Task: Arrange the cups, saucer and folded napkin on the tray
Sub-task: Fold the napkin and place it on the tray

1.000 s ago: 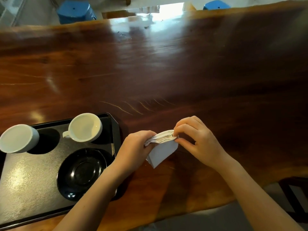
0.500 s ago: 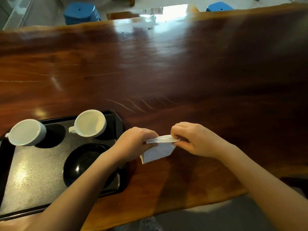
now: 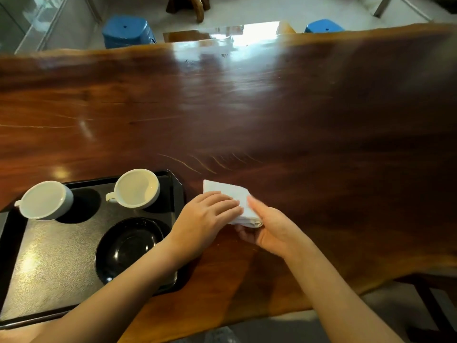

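Note:
A black tray (image 3: 52,266) lies on the wooden table at the lower left. Two white cups stand along its far edge, one at the left (image 3: 45,200) and one further right (image 3: 137,188). A black saucer (image 3: 129,248) sits on the tray's near right part. Just right of the tray, a folded white napkin (image 3: 228,191) rests flat on the table. My left hand (image 3: 205,216) lies palm-down on its left half. My right hand (image 3: 269,227) grips its near right edge, fingers under the fold.
The long dark wooden table (image 3: 296,120) stretches far and to the right. Two blue stools (image 3: 127,32) (image 3: 324,27) stand beyond its far edge. A dark chair frame (image 3: 430,305) shows at the lower right, past the table's near edge.
The napkin, held up edgewise between both hands before, now lies flat on the table. My left hand has come down on top of it, and my right hand has shifted to its near edge.

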### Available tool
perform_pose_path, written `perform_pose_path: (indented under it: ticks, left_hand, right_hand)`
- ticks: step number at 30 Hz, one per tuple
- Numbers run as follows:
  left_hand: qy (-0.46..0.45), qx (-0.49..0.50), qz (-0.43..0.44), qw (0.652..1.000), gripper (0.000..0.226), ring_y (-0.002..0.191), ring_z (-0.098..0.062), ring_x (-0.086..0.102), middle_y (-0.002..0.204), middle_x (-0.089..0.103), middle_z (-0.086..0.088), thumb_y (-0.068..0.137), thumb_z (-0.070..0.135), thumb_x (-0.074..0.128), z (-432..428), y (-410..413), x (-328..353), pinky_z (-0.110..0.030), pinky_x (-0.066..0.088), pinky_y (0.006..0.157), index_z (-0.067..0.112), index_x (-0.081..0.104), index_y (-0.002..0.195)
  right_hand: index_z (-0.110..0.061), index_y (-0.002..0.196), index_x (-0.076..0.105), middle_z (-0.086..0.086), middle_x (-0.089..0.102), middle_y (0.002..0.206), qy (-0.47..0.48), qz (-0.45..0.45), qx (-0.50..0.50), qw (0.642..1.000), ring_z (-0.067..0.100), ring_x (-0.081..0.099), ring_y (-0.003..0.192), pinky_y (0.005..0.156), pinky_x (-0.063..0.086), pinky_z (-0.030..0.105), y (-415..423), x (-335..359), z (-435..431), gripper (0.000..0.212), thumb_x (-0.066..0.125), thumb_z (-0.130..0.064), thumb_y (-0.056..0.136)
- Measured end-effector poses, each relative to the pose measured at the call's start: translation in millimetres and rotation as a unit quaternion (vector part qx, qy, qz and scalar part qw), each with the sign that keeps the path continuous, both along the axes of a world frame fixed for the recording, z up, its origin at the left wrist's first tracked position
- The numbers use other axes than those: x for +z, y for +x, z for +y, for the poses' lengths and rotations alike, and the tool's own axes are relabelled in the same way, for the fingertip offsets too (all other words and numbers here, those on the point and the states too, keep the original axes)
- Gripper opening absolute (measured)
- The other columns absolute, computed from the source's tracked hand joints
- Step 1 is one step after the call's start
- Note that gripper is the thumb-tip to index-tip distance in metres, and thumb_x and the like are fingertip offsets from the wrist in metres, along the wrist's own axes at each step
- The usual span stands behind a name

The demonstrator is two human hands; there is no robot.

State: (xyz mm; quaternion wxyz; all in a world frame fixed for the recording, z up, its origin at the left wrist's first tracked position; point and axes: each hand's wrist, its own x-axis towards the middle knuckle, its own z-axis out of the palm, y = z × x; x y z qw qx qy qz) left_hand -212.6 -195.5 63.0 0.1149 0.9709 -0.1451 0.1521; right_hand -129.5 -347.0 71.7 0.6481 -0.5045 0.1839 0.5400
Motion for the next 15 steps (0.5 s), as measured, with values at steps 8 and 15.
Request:
perform_pose_path:
  ticks: [8, 15]
  left_hand:
    - [-0.630, 0.342, 0.145, 0.682, 0.048, 0.121, -0.017, 0.052, 0.141, 0.048, -0.007, 0.095, 0.006, 0.045, -7.8, -17.1, -5.0, -0.029, 0.044, 0.100, 0.015, 0.036, 0.141]
    - [-0.869, 0.250, 0.241, 0.352, 0.052, 0.107, -0.026, 0.065, 0.120, 0.065, -0.007, 0.092, 0.057, 0.030, -4.8, 11.8, 5.1, -0.036, 0.060, 0.073, 0.023, 0.056, 0.122]
  right_hand:
    - [-0.008, 0.122, 0.053, 0.010, 0.067, 0.100, -0.014, -0.295, 0.021, 0.955, 0.012, 0.064, 0.062, 0.054, 0.053, 0.020, 1.4, -1.6, -2.1, 0.032, 0.046, -0.026, 0.097]
    - [-0.020, 0.120, 0.050, 0.001, 0.064, 0.107, -0.064, -0.393, 0.122, 0.909, 0.014, 0.069, 0.072, 0.058, 0.056, 0.021, -1.1, 0.4, 1.6, 0.026, 0.046, -0.029, 0.096]
